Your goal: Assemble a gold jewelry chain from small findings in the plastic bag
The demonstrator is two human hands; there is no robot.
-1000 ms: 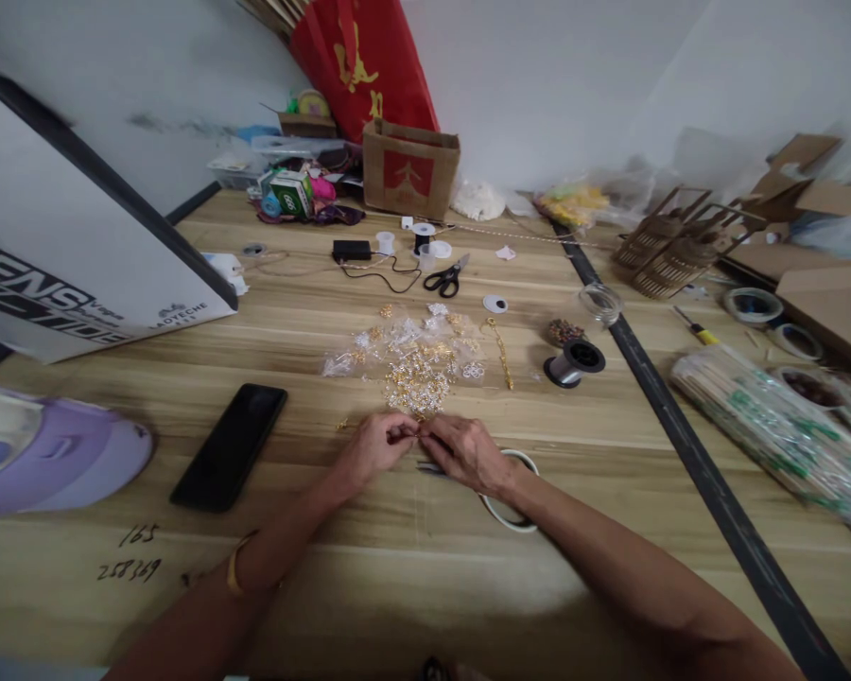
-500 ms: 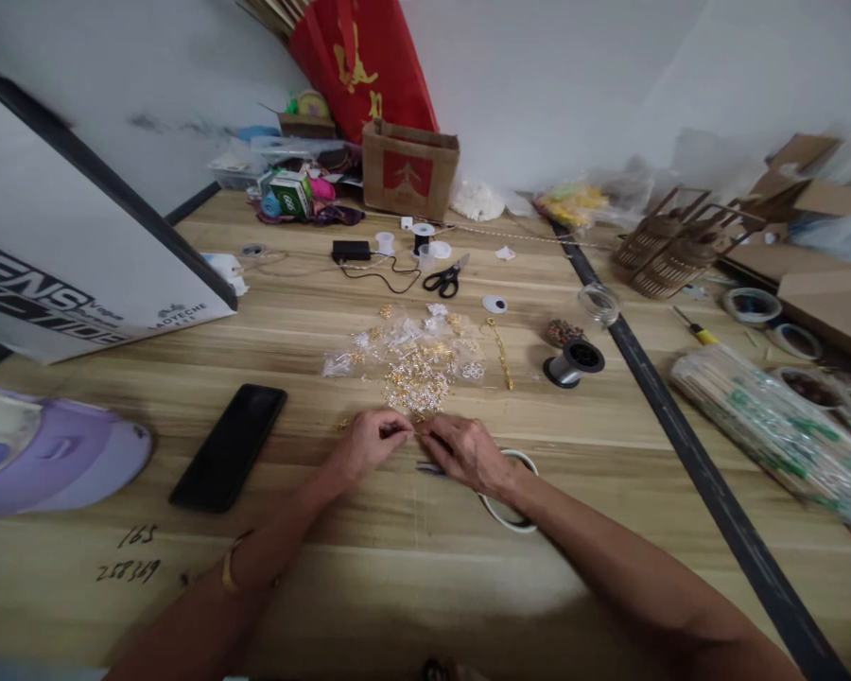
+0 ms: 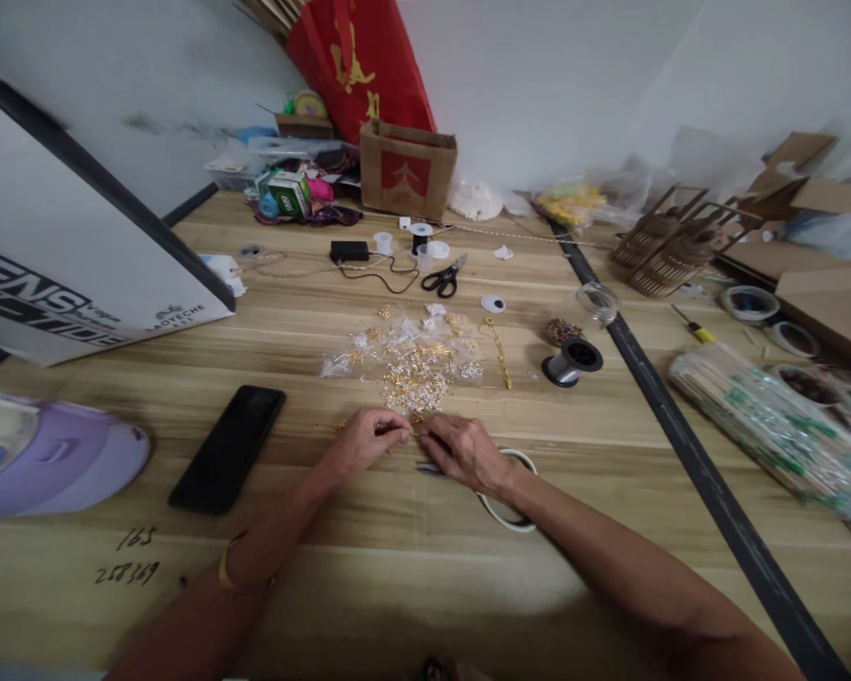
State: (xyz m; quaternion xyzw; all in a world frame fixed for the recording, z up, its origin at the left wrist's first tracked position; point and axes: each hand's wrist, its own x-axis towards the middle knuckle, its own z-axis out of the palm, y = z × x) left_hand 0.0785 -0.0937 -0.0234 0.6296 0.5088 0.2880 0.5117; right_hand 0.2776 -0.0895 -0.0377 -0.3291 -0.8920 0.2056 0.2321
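Observation:
My left hand is closed in a pinch, thumb and forefinger meeting at a tiny gold-coloured piece. Opposite it, almost touching, my right hand has its fingers bent down onto the same spot. Its fingertips are partly hidden. Thin grey metal tips of a tool poke out from under the right palm; the rest of that tool is covered. Just beyond both hands lies a loose heap of small gold and silver jewellery findings. A pale ring-shaped roll lies partly under my right wrist.
A gold chain, black-handled scissors and a wire spool lie beyond the heap. To the left are a black phone, a purple visor and a large white box. Wrapped sticks lie right.
The view has shifted very slightly. Both hands keep nearly the same place and pinch, and the gold piece between them shows a little more clearly.

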